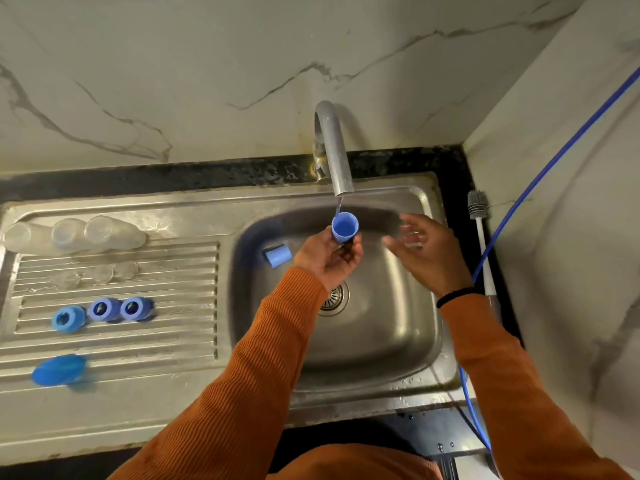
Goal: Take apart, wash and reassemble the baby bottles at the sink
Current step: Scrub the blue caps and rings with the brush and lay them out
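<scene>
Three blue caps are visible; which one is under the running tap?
The blue cap held upright in the left hand, catching the stream. Another lies on its side in the sink basin; the third rests on the drainboard.

We face pale marble-veined walls meeting in a corner, above a dark speckled counter edging the steel surface.

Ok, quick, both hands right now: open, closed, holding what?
Left hand: closed on the blue cap, held under the faucet stream.
Right hand: open, empty, motion-blurred over the sink.
</scene>
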A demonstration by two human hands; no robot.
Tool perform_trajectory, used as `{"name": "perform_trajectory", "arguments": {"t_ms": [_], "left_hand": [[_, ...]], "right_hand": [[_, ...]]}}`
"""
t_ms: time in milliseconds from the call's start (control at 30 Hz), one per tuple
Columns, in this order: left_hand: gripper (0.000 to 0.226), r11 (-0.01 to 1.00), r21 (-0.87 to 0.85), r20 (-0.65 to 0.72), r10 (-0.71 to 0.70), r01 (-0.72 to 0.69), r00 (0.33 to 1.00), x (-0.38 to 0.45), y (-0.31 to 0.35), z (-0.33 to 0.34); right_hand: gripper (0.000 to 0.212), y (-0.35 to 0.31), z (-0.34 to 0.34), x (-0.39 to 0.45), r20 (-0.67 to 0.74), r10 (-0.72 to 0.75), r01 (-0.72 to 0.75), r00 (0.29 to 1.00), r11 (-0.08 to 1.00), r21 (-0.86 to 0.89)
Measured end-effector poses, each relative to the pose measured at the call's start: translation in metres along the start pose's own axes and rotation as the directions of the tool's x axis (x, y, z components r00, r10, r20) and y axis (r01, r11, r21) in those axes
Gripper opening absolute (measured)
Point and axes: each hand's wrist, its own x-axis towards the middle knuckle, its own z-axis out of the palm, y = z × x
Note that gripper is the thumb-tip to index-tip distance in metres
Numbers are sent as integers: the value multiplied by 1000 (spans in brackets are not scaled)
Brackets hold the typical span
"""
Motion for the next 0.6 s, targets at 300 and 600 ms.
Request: {"name": "perform_trajectory", "arguments": {"t_ms": [300, 600], "left_hand": [[49, 981, 164, -26, 108, -102, 994, -9, 7, -24], [37, 870, 484, -216, 226, -97, 950, -12, 14, -71]], "right_hand": [[47, -56, 64, -10, 67, -267, 263, 961, 963, 67], [39, -26, 79, -21, -74, -150, 149, 986, 989, -23]]}}
